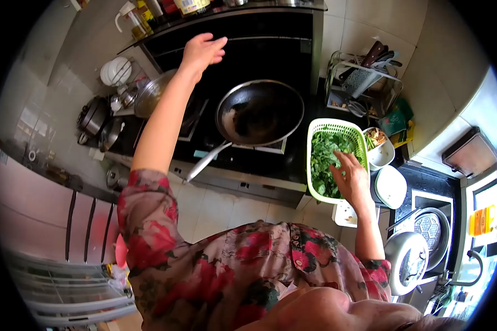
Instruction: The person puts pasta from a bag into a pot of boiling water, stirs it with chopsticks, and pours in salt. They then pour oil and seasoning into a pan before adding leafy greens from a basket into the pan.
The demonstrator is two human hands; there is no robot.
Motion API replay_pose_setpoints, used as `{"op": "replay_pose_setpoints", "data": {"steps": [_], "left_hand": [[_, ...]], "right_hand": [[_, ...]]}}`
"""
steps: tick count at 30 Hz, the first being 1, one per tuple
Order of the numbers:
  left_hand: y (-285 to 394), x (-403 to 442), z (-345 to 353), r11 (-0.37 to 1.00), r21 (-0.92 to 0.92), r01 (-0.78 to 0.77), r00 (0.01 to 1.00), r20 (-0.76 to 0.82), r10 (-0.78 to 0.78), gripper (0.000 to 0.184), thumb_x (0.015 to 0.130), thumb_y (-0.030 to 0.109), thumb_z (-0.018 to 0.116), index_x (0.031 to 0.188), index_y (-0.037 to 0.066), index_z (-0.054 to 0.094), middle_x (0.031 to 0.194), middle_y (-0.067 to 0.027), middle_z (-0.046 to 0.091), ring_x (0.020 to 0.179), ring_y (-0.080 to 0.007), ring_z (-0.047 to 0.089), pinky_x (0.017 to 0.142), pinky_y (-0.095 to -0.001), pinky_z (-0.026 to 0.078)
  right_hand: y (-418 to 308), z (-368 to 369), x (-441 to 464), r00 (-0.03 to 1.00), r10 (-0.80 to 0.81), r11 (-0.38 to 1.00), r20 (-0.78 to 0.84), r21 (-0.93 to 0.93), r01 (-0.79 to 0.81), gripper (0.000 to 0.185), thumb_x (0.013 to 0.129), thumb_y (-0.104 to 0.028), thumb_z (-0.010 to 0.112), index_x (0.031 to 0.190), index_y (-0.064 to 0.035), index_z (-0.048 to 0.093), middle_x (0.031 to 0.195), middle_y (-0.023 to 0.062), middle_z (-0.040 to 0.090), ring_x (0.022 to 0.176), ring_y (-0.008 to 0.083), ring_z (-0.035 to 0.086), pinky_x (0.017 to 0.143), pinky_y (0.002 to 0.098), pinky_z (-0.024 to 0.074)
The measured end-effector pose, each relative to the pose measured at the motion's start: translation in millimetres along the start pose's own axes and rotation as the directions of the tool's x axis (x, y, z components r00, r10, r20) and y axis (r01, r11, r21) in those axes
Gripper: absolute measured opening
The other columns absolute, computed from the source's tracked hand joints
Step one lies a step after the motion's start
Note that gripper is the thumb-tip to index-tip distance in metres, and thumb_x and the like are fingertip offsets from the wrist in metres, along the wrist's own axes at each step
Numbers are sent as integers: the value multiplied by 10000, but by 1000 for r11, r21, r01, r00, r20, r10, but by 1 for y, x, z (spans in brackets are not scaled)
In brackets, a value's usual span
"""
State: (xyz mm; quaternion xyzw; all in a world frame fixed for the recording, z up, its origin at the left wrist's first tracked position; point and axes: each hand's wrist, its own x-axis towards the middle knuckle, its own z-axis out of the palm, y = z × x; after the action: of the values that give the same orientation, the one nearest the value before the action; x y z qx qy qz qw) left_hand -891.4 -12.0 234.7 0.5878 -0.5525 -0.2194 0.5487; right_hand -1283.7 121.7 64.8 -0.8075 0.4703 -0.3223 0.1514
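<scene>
My left hand is raised over the back of the stove, left of the wok, its fingers apart and nothing in it. A dark wok with a metal handle sits on the stove, its handle pointing to the front left. To its right stands a light green basket full of leafy greens. My right hand is over the right part of the basket with its fingers spread, at or just above the leaves; whether they touch is unclear.
A glass lid and pots stand left of the stove. Right of the basket are a bowl and stacked plates. A knife rack stands at the back right. The sink holds a pan.
</scene>
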Motion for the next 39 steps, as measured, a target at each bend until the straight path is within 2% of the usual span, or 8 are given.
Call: {"op": "replay_pose_setpoints", "data": {"steps": [7, 9, 10, 17, 22, 25, 34, 39], "left_hand": [[-17, 194, 24, 735, 501, -456, 794, -144, 590, 1097, 613, 483, 817, 1386, -59, 258, 1331, -268, 434, 1242, -350, 445, 1020, -378, 378], [-9, 222, 41, 815, 461, -350, 884, -124, 450, 1123, 599, 457, 833, 1406, -39, 229, 1324, -260, 441, 1219, -331, 469, 1004, -381, 395], [18, 207, 51, 912, 406, -53, 973, -182, 138, 1249, 574, 409, 849, 1480, 70, 58, 1499, -198, 216, 1375, -319, 247, 1109, -378, 281], [-1, 234, 70, 917, 368, -154, 921, -282, 268, 1207, 556, 309, 862, 1470, 66, 113, 1442, -207, 321, 1321, -313, 343, 1090, -369, 314], [41, 139, 41, 971, 166, -172, 955, -215, 206, 1156, 581, 277, 844, 1466, 77, 129, 1435, -203, 331, 1315, -309, 354, 1087, -380, 317], [21, 104, 22, 791, 292, -538, 795, -135, 591, 1132, 586, 423, 852, 1413, -28, 225, 1283, -238, 486, 1162, -308, 513, 982, -372, 416], [-45, -115, 11, 866, 191, -463, 881, -6, 473, 1064, 594, 141, 846, 1440, 71, 204, 1117, -191, 590, 1001, -320, 613, 859, -382, 499], [-80, -164, 2, 874, 286, -392, 911, -13, 413, 1058, 605, 130, 844, 1445, 77, 203, 1215, -188, 525, 1080, -334, 556, 898, -393, 478]], "right_hand": [[-45, 16, 6, 999, 46, 998, -20, 35, -46, 363, 803, -126, 666, 1139, -24, 573, 1075, 151, 603, 806, 328, 645, 684, 392, 531], [-55, 15, 9, 990, 142, 990, -1, -6, -142, 360, 804, -125, 667, 1137, -19, 579, 1080, 150, 604, 821, 330, 642, 694, 391, 530], [-57, 18, 6, 986, 164, 986, -11, -8, -164, 357, 806, -127, 666, 1134, -16, 581, 1082, 149, 604, 827, 330, 641, 698, 389, 528], [-66, 20, 5, 973, 229, 973, -19, -32, -229, 338, 810, -121, 660, 1119, -7, 585, 1070, 152, 606, 838, 334, 636, 712, 388, 523], [-63, 14, 20, 988, 151, 988, -45, -19, -152, 322, 794, -123, 677, 1083, -7, 594, 1022, 151, 625, 782, 336, 640, 672, 386, 521], [-77, 2, 56, 991, 104, 994, -88, 27, -102, 346, 805, -152, 694, 1096, 7, 592, 887, 140, 647, 697, 259, 655, 614, 337, 516], [-138, 66, 135, 993, 119, 492, -10, 869, -50, 780, 806, -165, 736, 1407, 19, 275, 721, 67, 616, 554, 115, 584, 472, 237, 477], [-141, 108, 126, 992, 86, 458, 88, 881, -118, 256, 923, -101, 565, 1130, 50, 545, 722, 66, 630, 554, 104, 593, 479, 221, 484]]}}
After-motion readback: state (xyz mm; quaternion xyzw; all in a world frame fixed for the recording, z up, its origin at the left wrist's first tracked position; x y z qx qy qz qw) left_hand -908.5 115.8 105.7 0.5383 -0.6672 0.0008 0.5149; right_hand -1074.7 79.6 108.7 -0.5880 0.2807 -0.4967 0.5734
